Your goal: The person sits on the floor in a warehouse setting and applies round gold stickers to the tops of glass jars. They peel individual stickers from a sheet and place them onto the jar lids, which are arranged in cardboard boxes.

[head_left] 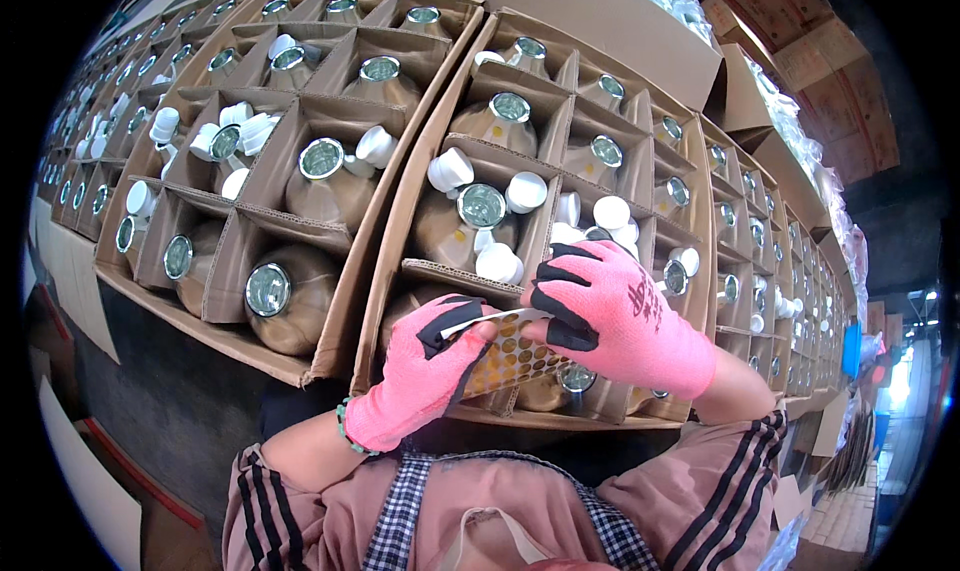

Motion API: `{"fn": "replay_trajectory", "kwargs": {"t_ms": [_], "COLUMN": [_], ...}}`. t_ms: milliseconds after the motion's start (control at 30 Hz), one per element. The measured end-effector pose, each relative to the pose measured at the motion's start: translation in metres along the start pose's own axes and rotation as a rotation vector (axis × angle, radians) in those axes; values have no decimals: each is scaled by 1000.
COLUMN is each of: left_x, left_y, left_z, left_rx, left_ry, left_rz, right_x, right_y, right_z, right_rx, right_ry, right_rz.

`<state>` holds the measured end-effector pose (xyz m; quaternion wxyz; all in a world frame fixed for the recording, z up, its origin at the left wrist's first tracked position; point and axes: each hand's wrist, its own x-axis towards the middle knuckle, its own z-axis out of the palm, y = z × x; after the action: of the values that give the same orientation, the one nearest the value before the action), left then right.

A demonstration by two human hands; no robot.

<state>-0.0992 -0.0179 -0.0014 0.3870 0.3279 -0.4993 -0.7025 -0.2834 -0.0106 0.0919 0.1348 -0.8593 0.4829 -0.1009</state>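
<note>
Two pink knitted gloves with black fingertips share one grip: left hand [420,371] and right hand [610,316] pinch a sheet of round gold stickers [510,356]; at twelve o'clock, foil-sealed brown bottles [480,216] and white plastic caps [450,169] fill a divided cardboard carton [385,271].

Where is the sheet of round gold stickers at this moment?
In the head view, low and centre, the sticker sheet is held between the left hand and right hand, over the nearest carton's front row of bottles.

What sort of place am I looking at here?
Probably a bottling or packing floor: long rows of open cardboard cartons with dividers hold brown foil-sealed bottles, loose white caps, and pink-gloved hands hold a sheet of round stickers.
</note>
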Motion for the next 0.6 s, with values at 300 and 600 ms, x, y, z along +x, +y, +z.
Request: {"fn": "replay_trajectory", "kwargs": {"t_ms": [300,600], "left_x": [2,2], "left_y": [1,8], "left_z": [-2,-1], "left_rx": [-102,-116], "left_ry": [12,31], "left_rz": [-64,-132], "right_x": [-2,-3], "right_y": [-12,-7], "right_z": [15,20], "right_rx": [-264,-319], "right_ry": [111,161], "right_rz": [-189,-232]}}
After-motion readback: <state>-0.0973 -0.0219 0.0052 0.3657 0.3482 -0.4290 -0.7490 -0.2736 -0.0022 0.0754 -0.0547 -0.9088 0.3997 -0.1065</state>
